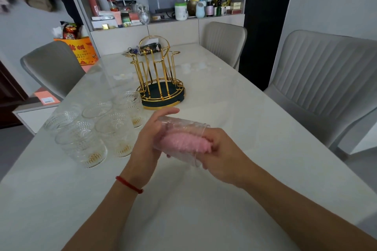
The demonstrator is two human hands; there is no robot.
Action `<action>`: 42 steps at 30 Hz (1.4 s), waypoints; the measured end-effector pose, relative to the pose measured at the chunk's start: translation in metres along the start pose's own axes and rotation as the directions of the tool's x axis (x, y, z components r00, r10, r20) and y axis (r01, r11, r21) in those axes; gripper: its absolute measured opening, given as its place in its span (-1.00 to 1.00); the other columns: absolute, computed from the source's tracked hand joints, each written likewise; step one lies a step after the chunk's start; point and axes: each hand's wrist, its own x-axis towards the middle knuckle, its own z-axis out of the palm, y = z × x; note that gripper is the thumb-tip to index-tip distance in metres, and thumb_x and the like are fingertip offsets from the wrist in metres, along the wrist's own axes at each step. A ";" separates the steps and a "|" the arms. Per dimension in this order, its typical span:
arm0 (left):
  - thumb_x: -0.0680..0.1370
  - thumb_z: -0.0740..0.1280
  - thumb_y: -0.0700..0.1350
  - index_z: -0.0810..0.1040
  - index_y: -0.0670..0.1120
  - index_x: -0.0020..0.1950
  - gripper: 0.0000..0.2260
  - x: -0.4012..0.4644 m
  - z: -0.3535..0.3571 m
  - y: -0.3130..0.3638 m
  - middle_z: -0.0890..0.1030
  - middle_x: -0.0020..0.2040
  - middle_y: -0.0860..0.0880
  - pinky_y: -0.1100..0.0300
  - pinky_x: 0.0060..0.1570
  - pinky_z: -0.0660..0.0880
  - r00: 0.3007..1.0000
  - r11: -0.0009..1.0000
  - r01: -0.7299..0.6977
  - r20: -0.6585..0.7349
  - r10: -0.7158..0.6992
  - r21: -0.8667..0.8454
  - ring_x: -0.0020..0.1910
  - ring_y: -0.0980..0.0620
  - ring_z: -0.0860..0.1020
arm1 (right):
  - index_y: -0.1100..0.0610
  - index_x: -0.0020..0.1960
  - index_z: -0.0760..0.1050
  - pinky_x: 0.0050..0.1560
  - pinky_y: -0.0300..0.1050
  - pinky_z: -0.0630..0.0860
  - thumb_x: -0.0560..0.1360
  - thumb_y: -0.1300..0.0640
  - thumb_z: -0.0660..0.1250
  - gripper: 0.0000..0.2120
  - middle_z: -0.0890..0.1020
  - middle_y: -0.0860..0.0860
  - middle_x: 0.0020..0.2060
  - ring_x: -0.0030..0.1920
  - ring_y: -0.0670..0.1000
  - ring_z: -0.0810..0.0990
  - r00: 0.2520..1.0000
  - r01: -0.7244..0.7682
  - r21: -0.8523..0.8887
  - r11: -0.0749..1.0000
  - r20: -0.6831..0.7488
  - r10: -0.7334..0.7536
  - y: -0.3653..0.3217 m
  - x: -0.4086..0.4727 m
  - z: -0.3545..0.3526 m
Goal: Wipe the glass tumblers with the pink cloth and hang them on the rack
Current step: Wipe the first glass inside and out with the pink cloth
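A clear ribbed glass tumbler (pixel 184 128) lies sideways above the table, mouth toward the right. My left hand (pixel 149 140) grips its base end. Stuffed inside the tumbler is the pink cloth (pixel 183 142), and my right hand (pixel 220 155) holds it, with its fingers pushed in at the mouth. Several more embossed tumblers (pixel 85 142) stand in a cluster on the table to the left. Behind them the gold wire rack (pixel 161 79) on its dark round base carries no glasses.
The white table (pixel 224 96) stretches ahead; its left edge runs close beside the tumblers. Grey chairs stand at the left (pixel 53 67), far right (pixel 224 43) and near right (pixel 326 87). Keys and a small dark box (pixel 149 50) lie behind the rack.
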 end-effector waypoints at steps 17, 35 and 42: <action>0.63 0.17 0.18 0.63 0.12 0.05 -0.72 -0.005 0.010 0.002 0.59 0.04 -0.11 0.16 -0.37 0.50 0.964 0.970 0.225 -0.164 -0.209 0.089 -0.19 -0.02 0.56 | 0.28 0.40 0.50 0.33 0.26 0.54 0.57 0.32 0.30 -0.60 0.68 0.20 0.20 0.22 0.22 0.67 0.934 -0.345 0.646 0.680 0.168 0.315 0.001 -0.002 0.010; 0.61 0.13 0.00 0.61 -0.08 0.26 -0.63 -0.005 -0.003 -0.012 0.59 -0.03 -0.16 0.13 -0.26 0.51 0.974 0.939 -0.193 -0.060 0.218 0.286 -0.16 -0.08 0.55 | 0.19 0.25 0.63 0.10 0.14 0.61 0.65 0.22 0.30 -0.78 0.72 0.18 0.01 -0.01 0.25 0.70 0.918 -0.368 0.500 0.784 0.065 0.390 -0.002 0.005 0.013; 0.64 0.20 0.16 0.62 -0.08 0.03 -0.65 0.000 0.004 -0.012 0.39 -0.44 -0.11 0.21 -0.47 -0.02 0.895 0.898 0.424 -0.097 -0.435 -0.117 -0.62 0.01 0.24 | 0.23 0.00 0.63 0.17 0.04 0.53 0.54 0.29 0.41 -0.94 0.68 0.08 -0.17 -0.16 -0.03 0.58 0.990 0.081 -0.526 0.847 0.140 -0.007 0.000 0.013 -0.006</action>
